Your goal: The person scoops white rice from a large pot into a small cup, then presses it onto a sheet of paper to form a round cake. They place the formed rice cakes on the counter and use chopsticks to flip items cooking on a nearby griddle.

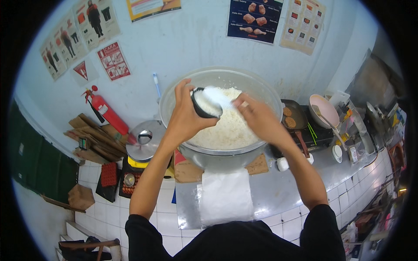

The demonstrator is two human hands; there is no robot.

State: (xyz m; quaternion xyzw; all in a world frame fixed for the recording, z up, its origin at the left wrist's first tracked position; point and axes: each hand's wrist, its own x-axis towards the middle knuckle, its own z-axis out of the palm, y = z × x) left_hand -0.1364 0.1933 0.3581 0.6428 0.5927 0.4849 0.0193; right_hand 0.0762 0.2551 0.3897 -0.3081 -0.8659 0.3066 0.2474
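My left hand (187, 114) grips a small black bowl (200, 107), tilted to the right, with white rice in it. In my right hand (253, 114) is a whitish rice paddle (218, 97), blurred, its blade at the bowl's mouth. Both hands are over a large round metal pot (225, 152) holding a heap of cooked white rice (228, 133). A stack of white paper sheets (226, 197) lies on the steel table in front of the pot, close to my body.
Right of the pot, a frying pan (294, 112) with brown patties sits on a black stove, near a pink bowl (323, 109) with a spatula. A metal lid (145, 138) is at the left. A fire extinguisher (109, 112) stands against the wall by folded cardboard (98, 137).
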